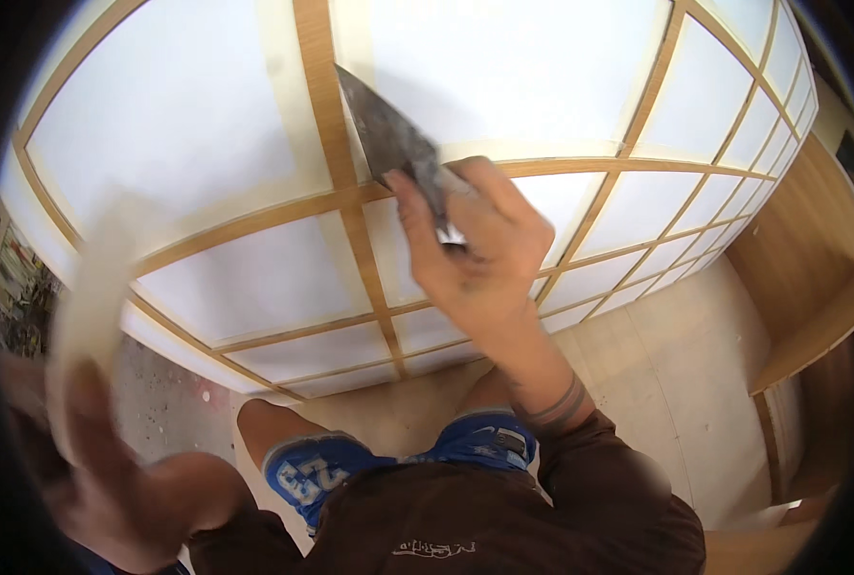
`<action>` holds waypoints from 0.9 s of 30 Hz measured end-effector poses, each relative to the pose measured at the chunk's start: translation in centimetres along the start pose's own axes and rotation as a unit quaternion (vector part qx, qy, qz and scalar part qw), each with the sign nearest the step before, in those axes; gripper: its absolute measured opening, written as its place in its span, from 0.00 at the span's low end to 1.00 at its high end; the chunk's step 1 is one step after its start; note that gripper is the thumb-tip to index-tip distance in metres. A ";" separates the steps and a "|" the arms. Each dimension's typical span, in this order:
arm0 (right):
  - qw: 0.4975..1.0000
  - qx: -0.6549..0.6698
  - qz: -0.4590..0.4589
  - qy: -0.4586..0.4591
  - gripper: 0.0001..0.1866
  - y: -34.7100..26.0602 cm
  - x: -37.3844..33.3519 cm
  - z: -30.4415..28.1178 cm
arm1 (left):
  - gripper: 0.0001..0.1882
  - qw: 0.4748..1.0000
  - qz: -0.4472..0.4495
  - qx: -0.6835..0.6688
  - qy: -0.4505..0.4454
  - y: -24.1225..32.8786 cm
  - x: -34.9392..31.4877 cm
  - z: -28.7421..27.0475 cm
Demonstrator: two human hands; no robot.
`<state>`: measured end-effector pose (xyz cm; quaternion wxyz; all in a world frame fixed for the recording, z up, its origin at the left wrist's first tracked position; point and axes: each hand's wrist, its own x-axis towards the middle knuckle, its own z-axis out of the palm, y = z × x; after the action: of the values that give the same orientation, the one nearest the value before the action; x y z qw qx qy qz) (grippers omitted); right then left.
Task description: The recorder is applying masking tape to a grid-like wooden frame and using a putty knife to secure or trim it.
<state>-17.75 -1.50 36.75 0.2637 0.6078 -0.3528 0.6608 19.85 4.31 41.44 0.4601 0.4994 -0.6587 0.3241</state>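
My right hand (489,249) is closed around a putty knife (384,125). The knife's grey triangular blade points up and left, one corner by a wooden strip (321,86) of a large panelled frame. My left hand (135,498), at the lower left, is smeared by motion. Its fingers hold a cream-coloured, curved length that looks like masking tape (101,287), also blurred; whether it is a roll or a loose piece I cannot tell. Pale bands of masking tape (288,105) line the edges of the white panels (159,105) beside the wood.
The wooden grid with white panels fills the upper view and curves away to the right. At the right stands a wooden cabinet or box (800,259). A pale board floor (647,383) lies below, with stained grey concrete (173,393) at left and piled clutter (20,278) beyond.
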 end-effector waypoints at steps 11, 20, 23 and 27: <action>0.957 0.023 0.282 0.064 0.11 9.7 0.5 -10.4 | 0.18 0.799 -0.286 -0.504 -0.164 3.2 -6.7 4.0; 0.965 -0.087 0.229 0.092 0.11 13.5 1.2 -17.8 | 0.14 0.633 -0.387 -0.557 -0.373 6.2 -11.4 7.8; 0.974 -0.105 0.184 0.084 0.11 11.0 0.9 -16.8 | 0.14 0.613 -0.409 -0.537 -0.411 6.7 -13.4 9.3; 0.975 -0.139 0.132 0.113 0.10 9.1 0.9 -16.5 | 0.14 0.627 -0.377 -0.491 -0.473 8.3 -13.1 9.6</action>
<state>-35.15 5.83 36.11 0.2942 0.4346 -0.4865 0.6985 10.17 2.90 26.02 0.3447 0.4885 -0.6015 -0.5299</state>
